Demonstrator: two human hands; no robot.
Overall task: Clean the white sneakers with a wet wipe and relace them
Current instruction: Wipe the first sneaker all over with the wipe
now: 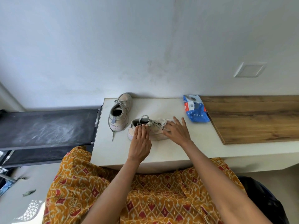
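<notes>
Two hands (left [140, 139], right [177, 131]) flat-fingered on near sneaker [152, 130], white ledge [186, 147], grey wall [97, 46].

Both sneakers [120, 110] [150, 130] are off-white with grey laces. The wipe pack [195, 110] is blue with white and red. The counter [161, 152] is white, its inset board [252, 118] brown woodgrain. The cloth [145, 199] is orange, patterned in red and cream.
</notes>
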